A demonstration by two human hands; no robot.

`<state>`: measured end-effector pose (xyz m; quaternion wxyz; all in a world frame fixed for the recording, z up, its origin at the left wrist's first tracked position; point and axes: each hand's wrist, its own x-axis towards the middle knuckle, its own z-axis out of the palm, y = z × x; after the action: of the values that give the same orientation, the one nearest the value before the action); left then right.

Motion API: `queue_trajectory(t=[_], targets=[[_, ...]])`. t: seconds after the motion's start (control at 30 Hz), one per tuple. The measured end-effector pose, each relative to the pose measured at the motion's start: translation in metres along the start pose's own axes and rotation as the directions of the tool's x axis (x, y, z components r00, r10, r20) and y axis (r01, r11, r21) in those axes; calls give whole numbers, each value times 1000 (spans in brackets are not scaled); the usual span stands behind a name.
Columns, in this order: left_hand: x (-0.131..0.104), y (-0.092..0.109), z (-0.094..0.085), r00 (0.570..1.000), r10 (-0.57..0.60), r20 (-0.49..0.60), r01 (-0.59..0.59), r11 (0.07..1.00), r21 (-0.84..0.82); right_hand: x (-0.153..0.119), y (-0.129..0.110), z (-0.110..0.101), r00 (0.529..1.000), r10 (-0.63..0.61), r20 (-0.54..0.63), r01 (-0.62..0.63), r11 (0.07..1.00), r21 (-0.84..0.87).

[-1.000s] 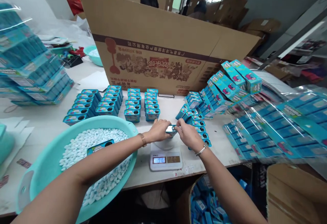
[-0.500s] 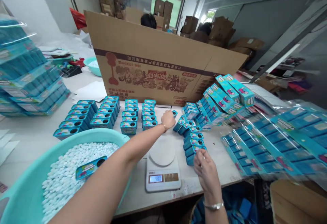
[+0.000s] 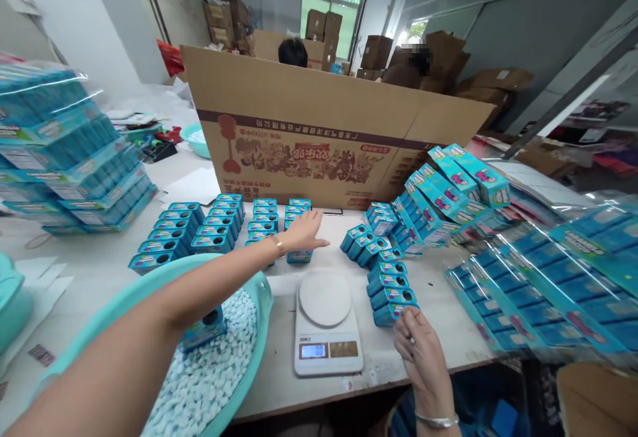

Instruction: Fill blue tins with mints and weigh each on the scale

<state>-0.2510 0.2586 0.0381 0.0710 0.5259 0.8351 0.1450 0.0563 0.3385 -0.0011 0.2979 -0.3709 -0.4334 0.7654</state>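
left hand (image 3: 303, 231): grip wide, fingers spread, seemingly nothing held, near the standing tins (image 3: 299, 257) at seven o'clock; a low sweep could topple them.
right hand (image 3: 423, 350): grip narrow, pinched on what looks like a white piece (image 3: 413, 340), small and blurred; four o'clock, beside the tin row (image 3: 391, 297); a knuckle bump could skew it.
scale (image 3: 325, 299): six o'clock.
basin (image 3: 268, 301): seven o'clock, white sweets (image 3: 234, 350) and blue tin (image 3: 213, 331) inside; forearm contact could tip the latter.
cartons (image 3: 442, 199): leaning, three o'clock; jolting the worktop (image 3: 280, 337) might slide them.
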Motion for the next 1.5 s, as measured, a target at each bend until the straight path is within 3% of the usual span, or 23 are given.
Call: queue_trajectory(t=[0.13, 0.3, 0.53, 0.7, 0.9, 1.07, 1.13, 1.23, 1.37, 1.5], targets=[[-40, -12, 24, 995, -63, 81, 30, 936, 351, -3, 10, 17, 997, 12, 71, -13, 1000, 16], [-56, -1, 47, 994, -105, 0, 95, 900, 426, -15, 13, 31, 994, 10, 110, -13, 1000, 22], [-51, -1, 34, 994, -83, -65, 103, 896, 432, -32, 15, 27, 997, 7, 78, -11, 999, 40], [-55, -3, 30, 996, -3, -86, 39, 906, 421, -35, 22, 23, 998, 5, 65, -10, 997, 75], [-60, -5, 29, 999, 40, -9, -35, 946, 322, -36, 24, 22, 997, -11, 82, 3, 995, 96], [-59, -4, 7, 999, 17, -28, -9, 958, 287, -37, 21, 13, 997, -20, 70, 12, 994, 108], [-61, 4, -5, 998, 42, -43, -30, 967, 253, -37, 19, 9, 998, -29, 56, 22, 993, 118], [-67, 24, -15, 987, 159, -12, -155, 973, 169, -37, 16, 6, 998, -47, 43, 41, 990, 133], [-79, 58, -4, 956, 272, 111, -283, 954, 102, -38, 15, 11, 998, -51, 45, 43, 986, 159], [-83, 76, 10, 950, 260, 171, -286, 946, 153, -37, 14, 7, 997, -51, 60, 37, 977, 209]])
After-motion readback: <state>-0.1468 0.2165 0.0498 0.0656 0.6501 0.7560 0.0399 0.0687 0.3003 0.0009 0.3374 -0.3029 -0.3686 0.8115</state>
